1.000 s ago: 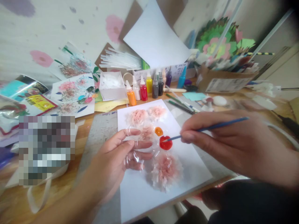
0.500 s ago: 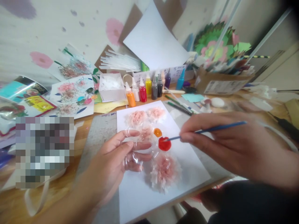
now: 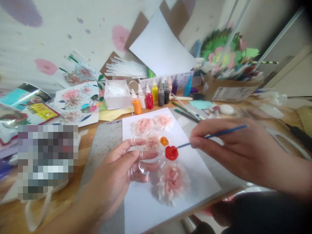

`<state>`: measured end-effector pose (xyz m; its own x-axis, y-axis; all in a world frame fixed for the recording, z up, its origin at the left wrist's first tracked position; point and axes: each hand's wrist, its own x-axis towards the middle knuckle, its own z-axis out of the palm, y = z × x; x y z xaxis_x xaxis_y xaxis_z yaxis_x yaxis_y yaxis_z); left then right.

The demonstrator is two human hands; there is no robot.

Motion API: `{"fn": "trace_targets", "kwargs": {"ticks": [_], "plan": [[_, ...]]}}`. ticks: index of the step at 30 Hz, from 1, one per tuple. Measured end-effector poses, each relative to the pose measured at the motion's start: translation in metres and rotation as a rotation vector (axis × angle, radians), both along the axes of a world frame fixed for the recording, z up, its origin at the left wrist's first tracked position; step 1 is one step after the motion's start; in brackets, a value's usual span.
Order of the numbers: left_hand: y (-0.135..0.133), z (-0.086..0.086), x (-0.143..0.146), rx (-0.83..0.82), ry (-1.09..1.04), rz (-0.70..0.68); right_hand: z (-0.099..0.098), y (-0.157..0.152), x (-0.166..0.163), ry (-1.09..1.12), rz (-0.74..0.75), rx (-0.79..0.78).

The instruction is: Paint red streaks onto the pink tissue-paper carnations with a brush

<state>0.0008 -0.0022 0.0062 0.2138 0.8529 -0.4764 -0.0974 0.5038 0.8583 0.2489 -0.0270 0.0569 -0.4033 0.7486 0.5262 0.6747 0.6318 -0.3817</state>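
My right hand [image 3: 226, 149] pinches a thin blue paintbrush [image 3: 214, 136], whose tip rests in a pool of red paint [image 3: 171, 152]. That pool and a smaller orange pool [image 3: 164, 141] sit in wells of a clear plastic palette [image 3: 143, 162]. My left hand [image 3: 122, 169] holds the palette, fingers stretched along its underside and edge. Below lies a white sheet [image 3: 195, 182] with several pale pink tissue flowers, the largest flower [image 3: 170, 183] just under the palette.
A row of small paint bottles [image 3: 153, 94] stands behind the sheet beside a white box [image 3: 117, 92]. Pens [image 3: 187, 112] lie to the right. Flower pictures [image 3: 75, 100] lie at left, a cardboard box of paper flowers and sticks [image 3: 231, 84] at back right.
The brush tip stays in the red paint, shifting slightly. My right hand has drawn a little lower and to the left. The left hand and palette have hardly moved.
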Motion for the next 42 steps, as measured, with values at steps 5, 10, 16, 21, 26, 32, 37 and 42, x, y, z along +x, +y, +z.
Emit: {"fn": "trace_targets", "kwargs": {"ticks": [5,10,16,21,26,32,37,42], "plan": [[-0.0003,-0.0005,0.0004,-0.002,-0.001,0.006,-0.0004,0.0003,0.0,0.017,0.038,-0.015],[0.0018,-0.0015,0.0006,0.001,-0.009,-0.006,-0.003,-0.0009,0.0005,0.01,0.025,-0.072],[0.0024,-0.0023,0.0004,0.002,-0.009,-0.008,-0.0034,0.0014,-0.0004,-0.01,0.0,-0.034],[0.0013,-0.0021,-0.0008,0.015,-0.012,-0.011,-0.0029,0.0005,-0.0018,-0.034,-0.047,0.061],[0.0013,-0.0012,0.0008,0.01,-0.006,-0.007,-0.0041,-0.003,-0.0037,-0.057,0.006,0.057],[0.0018,-0.0021,0.0008,0.015,-0.003,-0.002,-0.0004,-0.0027,-0.0017,-0.114,-0.056,0.14],[0.0012,-0.0032,-0.0002,0.023,-0.006,-0.013,0.0005,-0.0043,-0.002,-0.028,0.078,-0.031],[0.002,-0.0021,0.0002,0.022,-0.009,-0.017,-0.0003,-0.0025,-0.0028,-0.027,-0.003,0.052]]}}
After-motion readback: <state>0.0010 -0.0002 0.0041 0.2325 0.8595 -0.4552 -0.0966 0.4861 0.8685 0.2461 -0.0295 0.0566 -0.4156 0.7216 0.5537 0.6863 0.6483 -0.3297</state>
